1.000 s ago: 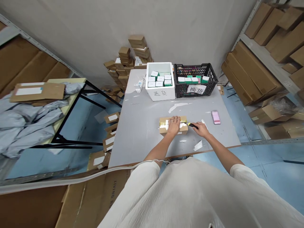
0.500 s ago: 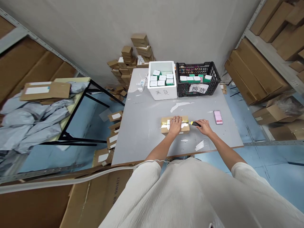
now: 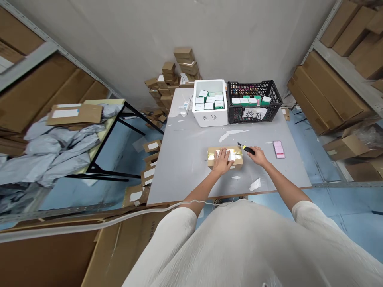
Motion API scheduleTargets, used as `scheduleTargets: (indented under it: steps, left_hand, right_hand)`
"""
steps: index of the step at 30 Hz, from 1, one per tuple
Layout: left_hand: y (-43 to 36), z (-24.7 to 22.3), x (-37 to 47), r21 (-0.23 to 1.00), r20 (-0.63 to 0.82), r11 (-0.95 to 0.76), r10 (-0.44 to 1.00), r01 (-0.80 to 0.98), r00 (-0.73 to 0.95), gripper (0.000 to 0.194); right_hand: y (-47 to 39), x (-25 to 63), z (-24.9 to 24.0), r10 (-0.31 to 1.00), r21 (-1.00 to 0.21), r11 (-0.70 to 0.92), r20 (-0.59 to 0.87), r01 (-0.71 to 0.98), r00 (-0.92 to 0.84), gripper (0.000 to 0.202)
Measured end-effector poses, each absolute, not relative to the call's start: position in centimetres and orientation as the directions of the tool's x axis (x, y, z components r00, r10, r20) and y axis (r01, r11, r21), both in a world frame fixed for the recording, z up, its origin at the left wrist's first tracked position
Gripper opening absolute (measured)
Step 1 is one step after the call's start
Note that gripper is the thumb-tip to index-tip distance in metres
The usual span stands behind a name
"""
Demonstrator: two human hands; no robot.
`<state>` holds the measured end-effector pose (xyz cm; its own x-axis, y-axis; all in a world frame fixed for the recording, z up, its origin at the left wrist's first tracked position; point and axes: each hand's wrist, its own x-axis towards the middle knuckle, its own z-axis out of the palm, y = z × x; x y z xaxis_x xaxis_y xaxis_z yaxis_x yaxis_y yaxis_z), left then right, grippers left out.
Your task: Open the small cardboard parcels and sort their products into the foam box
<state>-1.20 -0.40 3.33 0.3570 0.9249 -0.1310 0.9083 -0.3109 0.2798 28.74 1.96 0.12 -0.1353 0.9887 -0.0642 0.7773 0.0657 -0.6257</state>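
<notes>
A small cardboard box [image 3: 238, 162] with yellowish tape and white labels lies on the grey table [image 3: 182, 159]. My left hand [image 3: 222, 161] rests on top of the box, fingers spread across its label and tape. In my right hand [image 3: 257, 156] is a black and yellow utility knife [image 3: 248, 150], with its blade out and pointing up to the left. The blade is just off the box's right end. Scraps of white paper [image 3: 255, 184] lie on the table in front of my right hand.
A white foam bin [image 3: 211, 119] and a black crate [image 3: 275, 107], both holding green and white boxes, stand at the table's back. A pink-screened phone [image 3: 278, 149] lies to the right. Stacked cartons [image 3: 187, 67] rise behind; a side table holds grey parcels [image 3: 68, 149].
The knife has moved off the box's taped top to beyond its right end, its blade now showing clear. My left hand stays on the box, fingers more spread. The view has shifted slightly.
</notes>
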Motion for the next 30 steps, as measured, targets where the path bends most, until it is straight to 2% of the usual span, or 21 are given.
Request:
scheduleTargets:
  steps: [5, 10, 17, 20, 23, 26, 30]
  left_hand:
    - [-2.7, 3.7, -4.4, 0.225, -0.153, -0.287, 0.933, 0.931, 0.324, 0.080]
    - [-3.8, 3.8, -4.8, 0.180, -0.179, -0.239, 0.946, 0.954, 0.271, 0.070]
    - [-3.5, 3.1, -1.8, 0.215, -0.116, -0.348, 0.919, 0.912, 0.378, 0.062]
    - [-2.7, 3.0, -0.7, 0.253, -0.104, -0.236, 0.958, 0.938, 0.269, 0.061]
    - [-1.7, 3.0, -0.3, 0.300, -0.182, -0.082, 0.973, 0.950, 0.141, 0.060]
    - [-0.9, 3.1, -0.6, 0.379, -0.225, -0.054, 0.963, 0.924, 0.149, 0.058]
    - [-0.3, 3.4, -0.9, 0.437, -0.193, -0.024, 0.974, 0.899, 0.119, 0.053]
  right_hand:
    - [4.7, 23.0, 0.9, 0.970, -0.677, 0.117, -0.080, 0.727, -0.231, 0.051]
    - [4.7, 20.4, 3.0, 0.946, -0.623, 0.121, -0.164, 0.773, -0.280, 0.050]
    - [2.5, 24.4, 4.3, 0.970, -0.526, 0.001, -0.207, 0.851, -0.129, 0.046]
    - [1.5, 26.3, 3.6, 0.973, -0.524, -0.077, -0.225, 0.848, -0.051, 0.045]
    - [0.5, 27.1, 2.5, 0.976, -0.581, -0.132, -0.219, 0.803, 0.002, 0.044]
    - [-0.3, 26.8, 1.8, 0.980, -0.691, -0.145, -0.197, 0.709, 0.008, 0.042]
    - [-1.3, 25.2, 1.5, 0.965, -0.797, -0.190, -0.259, 0.573, -0.040, 0.040]
